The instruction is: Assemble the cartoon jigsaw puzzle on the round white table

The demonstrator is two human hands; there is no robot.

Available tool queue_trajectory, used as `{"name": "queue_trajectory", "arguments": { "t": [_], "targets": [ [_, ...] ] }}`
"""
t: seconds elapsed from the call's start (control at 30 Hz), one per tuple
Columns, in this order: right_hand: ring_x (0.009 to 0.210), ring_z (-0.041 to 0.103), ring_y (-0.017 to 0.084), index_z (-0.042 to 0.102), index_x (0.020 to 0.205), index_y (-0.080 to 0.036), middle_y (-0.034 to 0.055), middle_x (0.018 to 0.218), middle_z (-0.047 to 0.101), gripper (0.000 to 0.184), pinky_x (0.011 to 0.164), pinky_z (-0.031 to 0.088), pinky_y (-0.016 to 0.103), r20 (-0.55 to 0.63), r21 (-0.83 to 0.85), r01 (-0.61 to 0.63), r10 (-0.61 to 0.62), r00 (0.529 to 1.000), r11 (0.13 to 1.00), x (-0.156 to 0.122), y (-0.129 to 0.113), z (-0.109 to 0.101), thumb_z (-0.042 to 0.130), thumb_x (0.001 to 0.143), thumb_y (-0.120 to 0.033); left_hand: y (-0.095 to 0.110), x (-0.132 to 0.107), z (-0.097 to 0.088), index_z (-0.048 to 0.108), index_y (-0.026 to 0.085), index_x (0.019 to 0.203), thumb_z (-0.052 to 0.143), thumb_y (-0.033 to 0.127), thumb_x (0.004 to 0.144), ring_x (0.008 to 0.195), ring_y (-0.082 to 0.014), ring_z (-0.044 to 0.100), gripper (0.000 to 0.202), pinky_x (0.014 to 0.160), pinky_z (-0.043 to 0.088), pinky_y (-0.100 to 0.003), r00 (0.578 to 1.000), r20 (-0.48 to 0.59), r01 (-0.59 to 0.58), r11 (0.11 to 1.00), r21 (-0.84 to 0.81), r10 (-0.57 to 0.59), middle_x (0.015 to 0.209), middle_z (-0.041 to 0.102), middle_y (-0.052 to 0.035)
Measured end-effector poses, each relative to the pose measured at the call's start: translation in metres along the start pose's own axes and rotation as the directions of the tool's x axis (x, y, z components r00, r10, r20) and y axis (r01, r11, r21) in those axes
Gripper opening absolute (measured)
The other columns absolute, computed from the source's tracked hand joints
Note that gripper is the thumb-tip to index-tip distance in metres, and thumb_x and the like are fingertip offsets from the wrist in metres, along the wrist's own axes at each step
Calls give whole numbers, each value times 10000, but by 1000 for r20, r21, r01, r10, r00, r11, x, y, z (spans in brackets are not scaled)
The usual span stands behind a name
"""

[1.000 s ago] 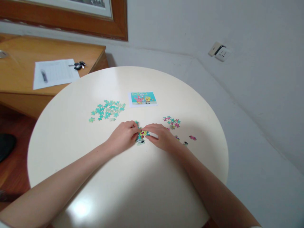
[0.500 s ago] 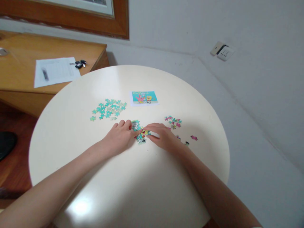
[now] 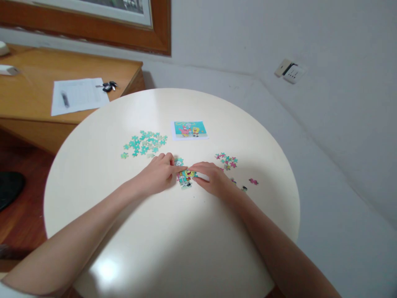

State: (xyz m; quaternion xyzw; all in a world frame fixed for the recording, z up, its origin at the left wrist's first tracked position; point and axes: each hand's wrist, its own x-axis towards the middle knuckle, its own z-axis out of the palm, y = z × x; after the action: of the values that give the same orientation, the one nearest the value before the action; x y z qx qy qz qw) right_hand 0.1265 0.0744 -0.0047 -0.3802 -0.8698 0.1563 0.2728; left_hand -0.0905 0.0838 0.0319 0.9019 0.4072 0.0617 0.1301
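A partly joined jigsaw puzzle (image 3: 182, 179) lies flat on the round white table, with a pale cartoon figure and a yellow one on it. My left hand (image 3: 158, 173) is at its left side; the index finger reaches across the joined pieces and presses on them, while the other fingers curl in. From the right, my right hand (image 3: 212, 176) has its thumb and fingers bent around the edge of the yellow puzzle piece (image 3: 190, 174). Both hands' fingertips are close together and partly cover the pieces. The left thumb is hidden.
Several loose turquoise pieces (image 3: 145, 142) lie to the left, and several pink and mixed ones (image 3: 228, 160) to the right. A reference picture (image 3: 190, 130) lies behind the puzzle. Beyond the table, a wooden desk (image 3: 93, 66) carries paper (image 3: 82, 99) and keys (image 3: 109, 86).
My left index finger has shifted up slightly and now points straighter across the yellow piece. My right hand stays nearly in place. The view has tilted slightly.
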Motion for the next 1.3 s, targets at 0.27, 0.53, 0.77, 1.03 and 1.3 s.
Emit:
{"name": "queue_trajectory", "arguments": {
  "t": [0.27, 0.53, 0.77, 1.03, 1.3],
  "targets": [
    [959, 612, 186, 635, 1049, -213, 73, 1002, 676, 297, 852, 474, 336, -2, 1, 1, -1, 1000, 1000, -1, 1, 1, 567, 773, -127, 7, -2, 3, 607, 287, 1173, 402, 179, 818, 742, -180, 448, 424, 723, 392, -320, 1000, -5, -16, 997, 79, 17, 842, 501, -83],
    [929, 612, 172, 631, 1014, -201, 79, 970, 670, 278, 836, 486, 322, -64, 54, 6, -3, 998, 998, 1, -3, -2, 495, 795, -97, 12, -2, 2, 612, 279, 1165, 401, 182, 828, 740, -185, 451, 409, 708, 386, -321, 999, 37, 36, 994, 102, -40, 833, 510, -87],
    [900, 608, 158, 623, 955, -194, 75, 938, 652, 253, 825, 496, 308, -217, 93, -52, 71, 974, 994, 1, -1, 2, 457, 794, -91, 16, -3, -1, 578, 303, 1209, 430, 180, 826, 799, -218, 472, 429, 727, 378, -348, 994, 75, 70, 988, 138, -81, 911, 507, -107],
    [868, 607, 171, 628, 907, -197, 68, 897, 646, 282, 799, 501, 326, -333, 93, -115, 139, 932, 989, 2, 3, 5, 420, 762, -73, 22, -3, -2, 596, 294, 1186, 420, 158, 819, 866, -234, 497, 430, 759, 396, -363, 994, 40, 94, 988, 124, -99, 969, 521, -113],
    [850, 599, 164, 638, 876, -176, 64, 877, 640, 272, 779, 489, 308, -368, 182, -134, 194, 910, 974, 2, 1, 3, 423, 754, -63, 25, 0, 5, 635, 224, 1127, 464, 118, 764, 932, -249, 525, 415, 810, 441, -380, 991, 38, 125, 990, 59, -127, 999, 537, -133]
  ]
}}
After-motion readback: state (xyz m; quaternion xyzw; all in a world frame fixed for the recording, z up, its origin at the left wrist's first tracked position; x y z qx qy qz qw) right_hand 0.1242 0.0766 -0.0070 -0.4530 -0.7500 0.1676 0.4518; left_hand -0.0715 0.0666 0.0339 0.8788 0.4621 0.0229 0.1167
